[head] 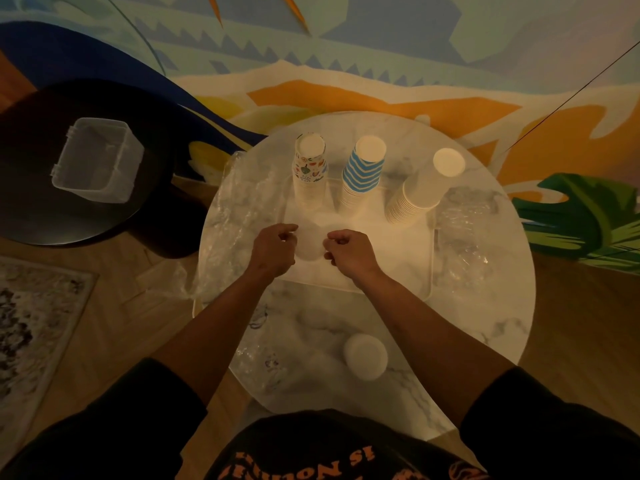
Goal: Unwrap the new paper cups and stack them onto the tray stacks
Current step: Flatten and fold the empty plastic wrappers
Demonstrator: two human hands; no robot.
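Over the near half of the tray (431, 258), both hands work at something pale and see-through, likely a wrapped cup stack (309, 242) standing end-on between them; too washed out to be sure. Left hand (275, 249) has fingers curled, thumb and forefinger pinching at its left side. Right hand (349, 252) curled the same way, pinching at its right side. What exactly each pinches, wrap or cup, can't tell.

Tray sits mid-tabletop on the round marble tabletop (502, 323), far edge under three upside-down stacks: patterned cup stack (309, 171) at left, blue chevron cup stack (362, 174) in the middle, plain white cup stack (420, 188) at right, leaning toward the right. Stacks stand apart from one another, gaps between. Tray floor near the hands and toward its right rim is bare.

Crumpled clear wrap (239, 209) hangs over the tabletop's left edge; another clear wrap (464, 237) lies just beyond the tray's right rim. More plastic film (266, 362) at the near left edge. A lone white cup stack (365, 356) stands upside down near the near edge, well apart from the tray.

Off the tabletop at left, a clear plastic bin (98, 161) sits on a dark round stool (52, 202).
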